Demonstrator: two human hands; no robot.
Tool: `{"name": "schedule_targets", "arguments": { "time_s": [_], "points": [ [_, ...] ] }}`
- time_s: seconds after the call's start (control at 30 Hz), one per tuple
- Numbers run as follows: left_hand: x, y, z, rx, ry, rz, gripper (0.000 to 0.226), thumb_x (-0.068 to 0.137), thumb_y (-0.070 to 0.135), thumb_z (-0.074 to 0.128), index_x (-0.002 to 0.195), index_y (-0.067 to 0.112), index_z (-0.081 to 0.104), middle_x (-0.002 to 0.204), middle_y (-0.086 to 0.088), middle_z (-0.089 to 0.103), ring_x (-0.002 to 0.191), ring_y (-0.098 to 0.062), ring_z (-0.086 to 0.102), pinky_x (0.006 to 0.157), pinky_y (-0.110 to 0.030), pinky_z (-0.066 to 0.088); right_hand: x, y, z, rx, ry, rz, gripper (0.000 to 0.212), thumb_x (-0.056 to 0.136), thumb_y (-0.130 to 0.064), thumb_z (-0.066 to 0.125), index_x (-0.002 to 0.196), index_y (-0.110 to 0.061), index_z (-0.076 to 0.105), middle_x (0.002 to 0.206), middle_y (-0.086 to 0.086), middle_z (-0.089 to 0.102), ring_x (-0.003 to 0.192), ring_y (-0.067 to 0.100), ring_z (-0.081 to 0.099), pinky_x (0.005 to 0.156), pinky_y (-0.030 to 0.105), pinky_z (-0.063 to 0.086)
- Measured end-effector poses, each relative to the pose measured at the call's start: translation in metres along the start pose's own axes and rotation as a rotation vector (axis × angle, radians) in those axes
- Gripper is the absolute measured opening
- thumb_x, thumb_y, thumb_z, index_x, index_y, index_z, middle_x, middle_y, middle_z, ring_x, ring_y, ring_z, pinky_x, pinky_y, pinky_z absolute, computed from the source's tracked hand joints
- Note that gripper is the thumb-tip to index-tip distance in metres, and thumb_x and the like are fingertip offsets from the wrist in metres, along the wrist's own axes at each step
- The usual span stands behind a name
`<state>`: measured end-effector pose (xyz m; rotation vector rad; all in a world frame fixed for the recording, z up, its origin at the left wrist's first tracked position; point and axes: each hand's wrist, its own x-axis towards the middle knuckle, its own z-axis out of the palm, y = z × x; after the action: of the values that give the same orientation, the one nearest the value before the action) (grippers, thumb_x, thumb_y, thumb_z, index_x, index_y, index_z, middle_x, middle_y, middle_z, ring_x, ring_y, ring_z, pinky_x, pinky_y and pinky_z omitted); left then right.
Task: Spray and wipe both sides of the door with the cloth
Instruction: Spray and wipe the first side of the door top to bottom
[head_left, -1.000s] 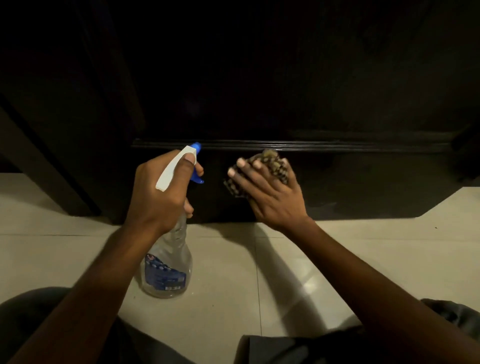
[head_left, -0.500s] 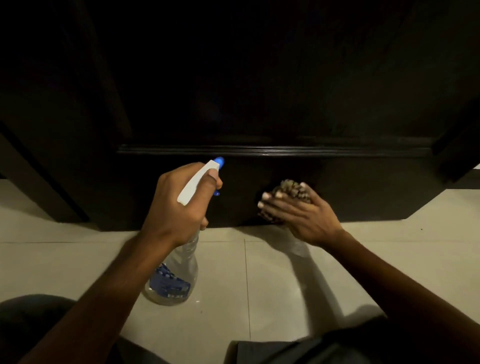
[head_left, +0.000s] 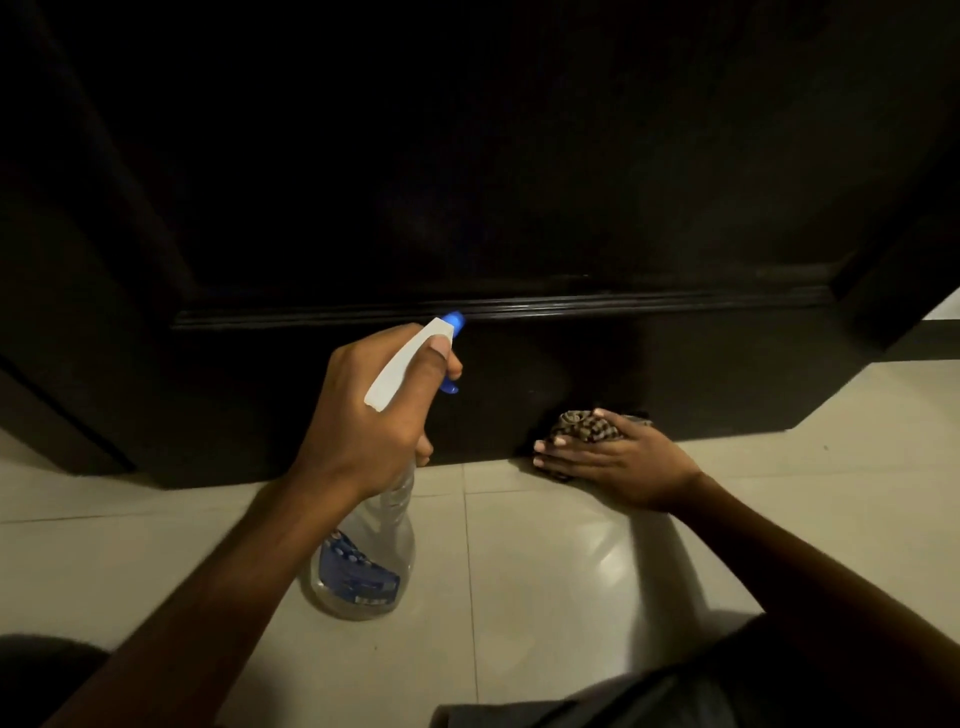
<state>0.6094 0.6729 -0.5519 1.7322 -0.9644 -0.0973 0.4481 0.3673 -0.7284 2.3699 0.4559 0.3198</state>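
The right grip (head_left: 623, 462), fingers flat, presses the checked cloth (head_left: 582, 423) against the bottom rail (head_left: 717, 374) of the door (head_left: 519, 182), at the floor (head_left: 545, 582) line. The rail runs left-right, likely the wiping line. The left grip (head_left: 363, 415) curls round the spray bottle (head_left: 363, 566), nozzle (head_left: 453, 320) facing the door.

**Dim Room, Pale Tiled Floor**

Glossy cream floor tiles (head_left: 571, 649) are filling the lower half of the view, with thin grout lines (head_left: 470, 571) running between them. A soft patch of light (head_left: 613, 556) is glinting off one tile, while shadows are gathering along the foot of the nearly black wooden door (head_left: 519, 156). A dark frame post (head_left: 57, 431) is slanting down at the left, another (head_left: 898, 280) at the right. Past the right post, a brighter pale strip (head_left: 943, 314) is showing. Deep gloom is covering everything higher up.
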Motion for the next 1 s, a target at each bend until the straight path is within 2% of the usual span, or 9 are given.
{"name": "schedule_targets", "arguments": {
  "time_s": [0.07,0.17,0.27,0.4,0.5,0.63,0.73,0.87,1.0],
  "points": [
    [0.002,0.002,0.004,-0.009,0.000,-0.002,0.039,0.097,0.039,0.041,0.094,0.011,0.068,0.064,0.012,0.062,0.040,-0.017,0.060,0.044,-0.020,0.049,-0.014,0.012,0.001,0.000,-0.018,-0.018,0.063,0.100,-0.018,0.039,0.160,-0.029,0.027,0.168,-0.011,0.019,0.152,0.005,0.012,0.125,0.046,0.004],
    [0.004,0.003,0.010,-0.004,-0.011,0.008,0.040,0.097,0.039,0.041,0.095,0.010,0.068,0.068,0.011,0.062,0.041,-0.016,0.060,0.044,-0.017,0.048,-0.053,0.031,0.003,-0.019,-0.058,-0.001,0.066,0.096,-0.013,0.037,0.159,-0.029,0.029,0.168,-0.010,0.018,0.152,0.008,0.016,0.126,0.046,0.002],
    [0.005,0.004,0.016,-0.015,-0.021,0.006,0.038,0.097,0.039,0.041,0.095,0.012,0.068,0.073,0.010,0.064,0.041,-0.016,0.060,0.043,-0.017,0.047,-0.090,0.044,0.000,0.004,-0.104,0.073,0.068,0.093,-0.010,0.033,0.159,-0.027,0.029,0.168,-0.008,0.018,0.154,0.011,0.014,0.126,0.048,0.003],
    [0.007,0.005,0.025,-0.017,-0.034,0.003,0.039,0.097,0.040,0.041,0.095,0.011,0.068,0.065,0.015,0.063,0.040,-0.014,0.060,0.043,-0.017,0.047,-0.091,0.038,-0.001,0.038,-0.167,0.136,0.066,0.094,-0.014,0.032,0.159,-0.026,0.031,0.166,-0.007,0.026,0.152,0.013,0.018,0.126,0.051,-0.001],
    [0.006,0.005,0.027,-0.010,-0.040,0.014,0.040,0.098,0.041,0.040,0.095,0.011,0.068,0.066,0.020,0.064,0.040,-0.014,0.060,0.043,-0.018,0.048,-0.084,0.034,-0.004,0.044,-0.187,0.155,0.069,0.093,-0.014,0.031,0.160,-0.027,0.028,0.167,-0.007,0.023,0.152,0.011,0.014,0.125,0.049,-0.005],
    [0.004,0.010,0.028,0.014,-0.045,0.015,0.037,0.098,0.040,0.040,0.093,0.015,0.067,0.067,0.024,0.065,0.038,-0.016,0.059,0.041,-0.025,0.051,-0.028,0.016,-0.007,-0.008,-0.067,0.027,0.067,0.101,-0.012,0.036,0.163,-0.027,0.014,0.170,-0.009,0.010,0.155,0.010,0.008,0.126,0.049,-0.006],
    [0.003,0.014,0.025,0.015,-0.033,0.026,0.039,0.099,0.040,0.040,0.093,0.013,0.067,0.068,0.018,0.066,0.037,-0.016,0.059,0.041,-0.029,0.051,0.034,-0.004,-0.019,-0.017,0.060,0.003,0.067,0.103,-0.015,0.042,0.163,-0.028,0.014,0.170,-0.009,0.010,0.155,0.010,0.008,0.126,0.047,-0.003],
    [0.004,0.023,0.017,-0.015,0.000,0.050,0.047,0.097,0.047,0.039,0.093,0.010,0.067,0.075,0.006,0.068,0.037,-0.017,0.059,0.040,-0.027,0.048,0.067,0.007,-0.053,0.021,0.343,0.363,0.066,0.101,-0.030,0.050,0.161,-0.035,0.022,0.168,-0.010,0.018,0.155,0.010,0.015,0.125,0.047,0.013],
    [0.005,0.032,0.011,-0.031,0.018,0.047,0.040,0.101,0.037,0.040,0.089,0.009,0.067,0.061,0.015,0.066,0.034,-0.016,0.057,0.038,-0.027,0.047,0.079,0.021,-0.079,0.259,0.565,0.912,0.070,0.096,-0.033,0.049,0.160,-0.030,0.022,0.167,0.000,0.016,0.157,0.013,0.003,0.124,0.044,0.010]
  ]
}}
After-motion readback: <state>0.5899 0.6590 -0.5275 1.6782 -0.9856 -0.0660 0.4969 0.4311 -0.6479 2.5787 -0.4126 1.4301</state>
